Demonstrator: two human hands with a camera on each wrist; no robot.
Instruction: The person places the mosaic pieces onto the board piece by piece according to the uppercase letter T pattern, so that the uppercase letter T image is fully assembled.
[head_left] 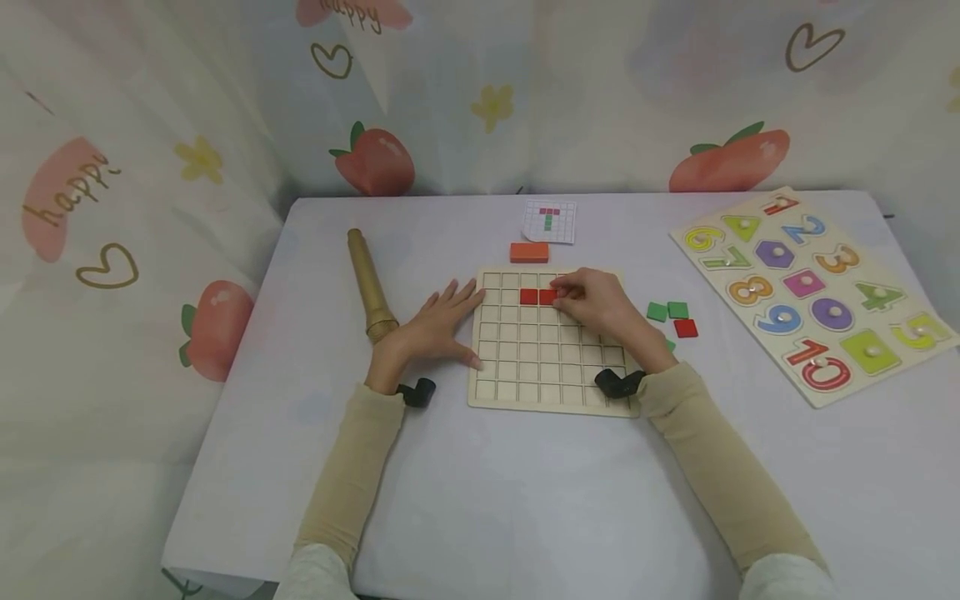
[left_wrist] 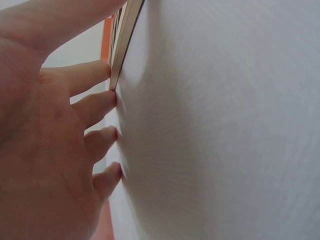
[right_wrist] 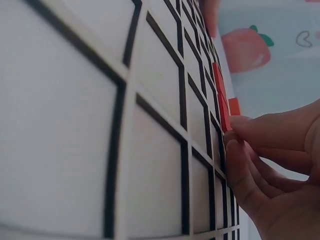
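Note:
A pale wooden grid board (head_left: 517,375) lies on the table, with a red square tile (head_left: 528,297) and a second red tile (head_left: 548,297) side by side in its upper rows. My right hand (head_left: 596,304) pinches the second tile at its right edge between thumb and fingertips; in the right wrist view, the fingertips meet at the red tile's end (right_wrist: 224,112). With fingers spread, my left hand (head_left: 435,329) lies along the board's left side. Its fingertips and thumb touch that edge, and the left wrist view shows fingers against the board's side (left_wrist: 123,45).
Loose green tiles (head_left: 657,312) and a red tile (head_left: 686,328) lie right of the board. Behind it are an orange block (head_left: 529,252) and a pattern card (head_left: 550,222). A brown stick-like object (head_left: 366,279) lies left; a number puzzle board (head_left: 802,283) lies right.

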